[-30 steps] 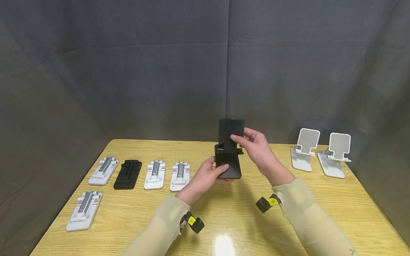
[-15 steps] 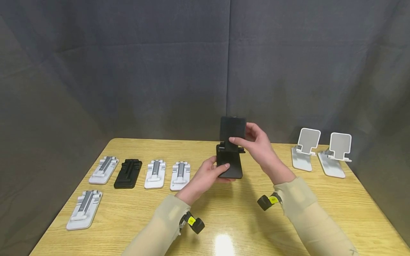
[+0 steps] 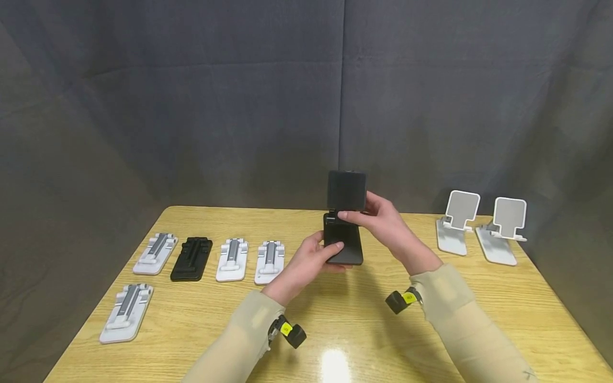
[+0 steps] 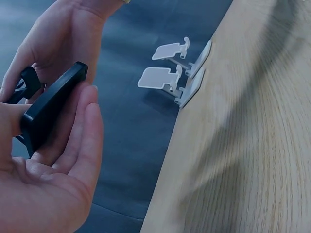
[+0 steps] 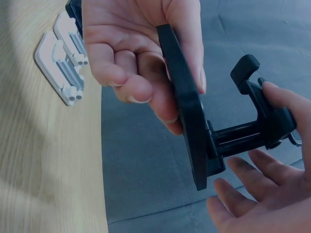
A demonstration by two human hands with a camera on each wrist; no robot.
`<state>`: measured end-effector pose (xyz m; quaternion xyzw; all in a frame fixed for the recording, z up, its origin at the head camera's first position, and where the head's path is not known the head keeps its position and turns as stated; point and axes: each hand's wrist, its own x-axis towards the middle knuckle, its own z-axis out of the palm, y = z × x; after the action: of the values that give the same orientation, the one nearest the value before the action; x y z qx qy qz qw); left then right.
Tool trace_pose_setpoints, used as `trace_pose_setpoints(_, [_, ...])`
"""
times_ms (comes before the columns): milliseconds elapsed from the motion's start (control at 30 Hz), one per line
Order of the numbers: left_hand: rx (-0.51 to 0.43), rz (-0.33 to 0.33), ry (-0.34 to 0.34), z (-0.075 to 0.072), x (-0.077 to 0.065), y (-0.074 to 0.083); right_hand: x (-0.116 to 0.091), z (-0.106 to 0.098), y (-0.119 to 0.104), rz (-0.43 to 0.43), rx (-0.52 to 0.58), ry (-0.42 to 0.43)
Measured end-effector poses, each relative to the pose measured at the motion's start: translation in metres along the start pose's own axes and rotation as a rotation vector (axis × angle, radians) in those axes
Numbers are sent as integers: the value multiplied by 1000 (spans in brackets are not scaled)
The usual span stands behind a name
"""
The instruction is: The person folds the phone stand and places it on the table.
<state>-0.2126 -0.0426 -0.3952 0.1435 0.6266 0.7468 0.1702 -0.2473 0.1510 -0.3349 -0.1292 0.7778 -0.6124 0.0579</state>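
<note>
A black folding phone stand (image 3: pixel 347 190) is held up over the table in front of me, its arm raised from the base. My left hand (image 3: pixel 306 263) grips the base (image 5: pixel 187 107), thumb on its upper face and fingers underneath. With its thumb at the bottom of the upper plate, close to the hinge, my right hand (image 3: pixel 387 229) holds the stand from the right side. In the right wrist view, that thumb lies against the plate's end of the arm, and the other fingers spread below the arm (image 5: pixel 243 136).
Folded white stands (image 3: pixel 231 260) and a folded black stand (image 3: pixel 191 259) lie on the wooden table (image 3: pixel 201 324) at left. Two unfolded white stands (image 3: pixel 451 238) (image 3: pixel 496 246) stand at the back right. A dark curtain (image 3: pixel 268 106) hangs behind the table.
My right thumb has slid down from the middle of the upper plate to its lower end. The plate has tilted and sits slightly higher. The left hand keeps its grip on the base.
</note>
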Motion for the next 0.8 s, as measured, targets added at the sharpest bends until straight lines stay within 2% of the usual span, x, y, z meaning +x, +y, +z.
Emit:
trace_pose_setpoints(200, [5, 11, -3, 0, 1, 1, 1, -1, -2, 25, -21, -8])
trace_pose_setpoints(400, [3, -13, 19, 2, 1, 1, 1, -1, -1, 38, -28, -21])
trace_pose_setpoints(800, [2, 8, 3, 2, -1, 0, 4, -3, 1, 13, -40, -24])
